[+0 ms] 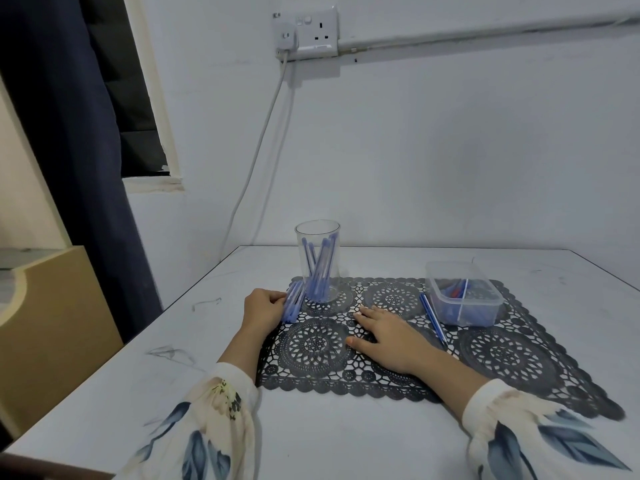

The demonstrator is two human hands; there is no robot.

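The fingers of the left hand point(261, 306) curl round a bundle of blue pens point(292, 304), its long axis tilted up and away. The clear cup point(318, 261) stands just right of those fingers, nearer this hand. The right hand point(388, 337) lies flat on the lace mat point(502, 358), fingers straight, holding nothing.

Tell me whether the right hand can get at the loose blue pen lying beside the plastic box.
Probably yes. The right hand lies flat and empty on the lace mat, and the loose pen lies just to its right, beside the plastic box, with nothing between them.
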